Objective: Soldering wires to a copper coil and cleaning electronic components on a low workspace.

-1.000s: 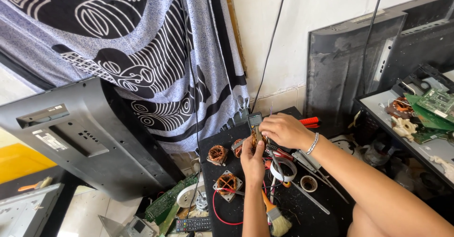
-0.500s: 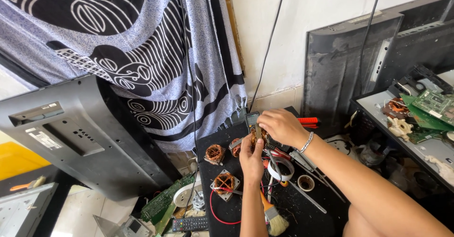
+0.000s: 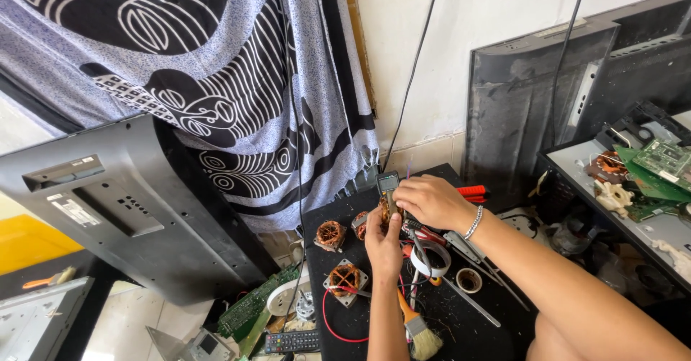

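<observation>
The head view looked down on my cluttered black worktable [image 3: 497,332]. Far left, a grey television back panel [image 3: 137,210] leaned against a patterned black and white curtain [image 3: 216,80]. Near its foot lay a green circuit board [image 3: 248,310] and a remote control [image 3: 291,341]. On the table's left part sat a copper wound motor coil [image 3: 330,234], and nearer to me a second coil on a square plate [image 3: 345,278] with a red wire [image 3: 338,328] looping off it. My left hand [image 3: 384,244] was closed around a small copper coil part [image 3: 384,210], of which only the top showed past my fingers. My right hand [image 3: 432,201] came in from the right and pinched the same part from above, just beside a small grey tool with a square head [image 3: 388,182]; its fingers hid the contact. Near my left wrist lay a paint brush [image 3: 417,330]. To the right were a white tape roll [image 3: 430,259], a smaller tape ring [image 3: 469,280] and a red handled tool [image 3: 471,192]. Far right, a dark television panel [image 3: 525,102] stood against the wall, and a shelf held green circuit boards [image 3: 658,170].
</observation>
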